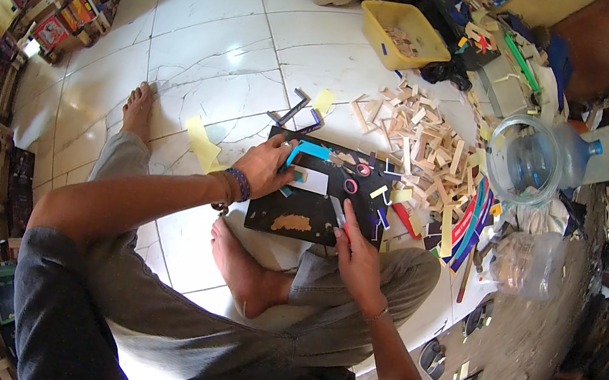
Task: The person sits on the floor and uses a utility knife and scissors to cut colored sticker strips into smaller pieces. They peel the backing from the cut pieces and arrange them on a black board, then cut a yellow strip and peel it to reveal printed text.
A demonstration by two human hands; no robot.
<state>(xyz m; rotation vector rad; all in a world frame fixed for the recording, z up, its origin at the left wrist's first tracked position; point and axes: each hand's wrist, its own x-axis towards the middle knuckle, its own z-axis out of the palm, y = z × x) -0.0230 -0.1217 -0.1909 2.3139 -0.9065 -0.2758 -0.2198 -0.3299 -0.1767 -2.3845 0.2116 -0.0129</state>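
A black board (314, 228) lies on the floor before my crossed legs. My left hand (264, 169) rests at its left edge, fingers bent and pressed on a bright blue strip (313, 149) that bends at a corner. Beside my left thumb is a white sheet (314, 182) with a small teal-and-wood piece on it. My right hand (359, 259) is wrapped round a utility knife (337, 212), its grey blade pointing up and left over the board. Scissors with pink-ringed handles (362, 170) lie at the board's upper right, partly overlapped by other scraps.
A heap of small wooden blocks (429, 142) spreads right of the board. Coloured strips (469, 226) lie next to it. Beyond stand a yellow tub (398, 14) and a clear water jug (527, 159). Yellow paper (202, 145) and dark angled pieces (294, 108) lie on the tiles.
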